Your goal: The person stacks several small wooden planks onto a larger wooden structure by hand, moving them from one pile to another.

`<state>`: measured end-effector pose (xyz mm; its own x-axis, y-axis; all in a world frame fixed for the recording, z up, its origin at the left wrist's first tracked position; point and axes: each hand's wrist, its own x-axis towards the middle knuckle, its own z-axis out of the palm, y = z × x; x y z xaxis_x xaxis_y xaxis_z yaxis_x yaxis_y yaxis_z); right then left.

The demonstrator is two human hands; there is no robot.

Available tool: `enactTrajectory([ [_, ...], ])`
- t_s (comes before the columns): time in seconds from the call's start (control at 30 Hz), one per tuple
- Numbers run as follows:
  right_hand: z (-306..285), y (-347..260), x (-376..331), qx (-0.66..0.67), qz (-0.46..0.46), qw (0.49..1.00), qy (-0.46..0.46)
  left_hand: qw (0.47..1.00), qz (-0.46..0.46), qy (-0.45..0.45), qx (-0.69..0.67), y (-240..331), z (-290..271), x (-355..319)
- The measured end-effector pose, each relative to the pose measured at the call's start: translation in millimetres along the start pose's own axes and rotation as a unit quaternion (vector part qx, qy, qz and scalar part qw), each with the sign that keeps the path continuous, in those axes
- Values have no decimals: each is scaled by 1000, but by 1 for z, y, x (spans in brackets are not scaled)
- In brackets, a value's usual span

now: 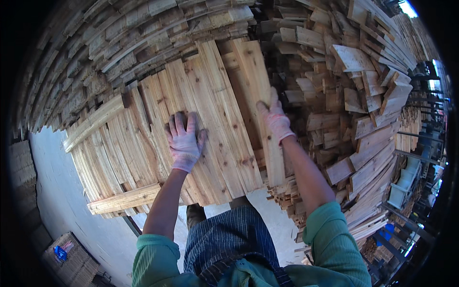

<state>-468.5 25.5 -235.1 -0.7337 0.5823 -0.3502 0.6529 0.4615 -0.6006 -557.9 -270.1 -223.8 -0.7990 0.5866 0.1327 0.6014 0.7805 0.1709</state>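
Pale wooden boards lie side by side in front of me as a broad layer. My left hand, in a white glove with darkened fingertips, rests flat on them with its fingers spread. At the right end, one board lies slightly askew, with a dark gap between it and its neighbour. My right hand, gloved too, grips that board's right edge, the thumb on top and the other fingers along the side, partly hidden.
Two battens lie across the boards at the left. Stacked planks rise behind, and a jumbled pile of short boards stands close on the right. Grey floor shows at the left. A slatted stack holds a blue item.
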Motion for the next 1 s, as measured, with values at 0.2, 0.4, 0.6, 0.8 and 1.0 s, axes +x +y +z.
enactTrajectory([
  [0.2, 33, -33, -18, -55, 24, 998, 26, 994, 3, -81, -72, 14, -16, 17],
  [0.4, 11, -59, -29, -90, 33, 995, 15, 998, 23, -20, 57, 4, 11, -7],
  [0.6, -70, -46, -96, -20, -60, 995, 73, 989, -6, -129, 67, -5, 13, 6],
  [0.8, -248, 57, -272, -83, 199, 918, 332, 959, 80, -240, -128, 102, -43, 44],
  [1.0, -279, 241, -367, -18, 498, 809, 313, 815, 257, -340, -392, 431, -63, 11],
])
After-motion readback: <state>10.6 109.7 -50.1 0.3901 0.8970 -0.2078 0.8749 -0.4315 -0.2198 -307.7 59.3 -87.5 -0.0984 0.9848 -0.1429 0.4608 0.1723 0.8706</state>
